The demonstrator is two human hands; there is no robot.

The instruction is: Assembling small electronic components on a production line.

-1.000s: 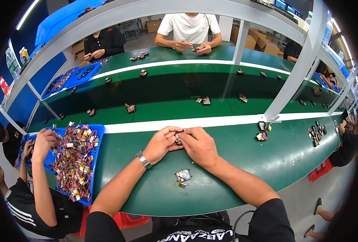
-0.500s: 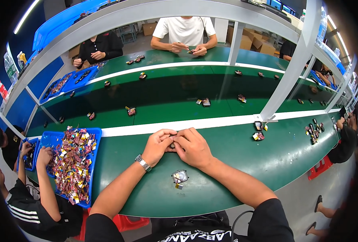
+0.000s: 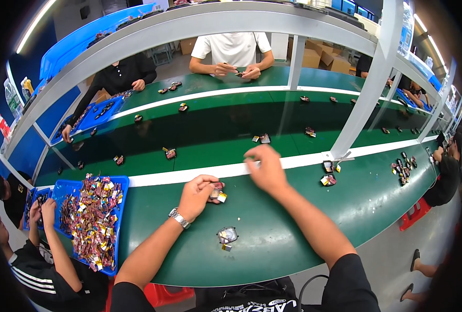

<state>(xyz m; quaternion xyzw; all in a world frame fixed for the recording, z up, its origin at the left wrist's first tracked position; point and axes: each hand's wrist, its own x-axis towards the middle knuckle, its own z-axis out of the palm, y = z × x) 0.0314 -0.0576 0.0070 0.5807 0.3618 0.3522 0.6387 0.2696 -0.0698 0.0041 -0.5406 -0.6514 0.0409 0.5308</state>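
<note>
Left hand (image 3: 198, 193) pinches a small, light, rigid-looking part (image 3: 218, 195) by its edges at the fingers, right hand (image 3: 266, 169) hovers loosely curled, apparently empty.

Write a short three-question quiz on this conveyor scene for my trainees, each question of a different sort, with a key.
1. True or false: the left hand holds a small part.
2. Where is the right hand? A. flat on the tray B. raised over the white stripe, fingers pinched C. gripping the post
3. Fill in: the blue tray of parts lies to the person's ____.

Key: 1 true; 2 B; 3 left.
</note>
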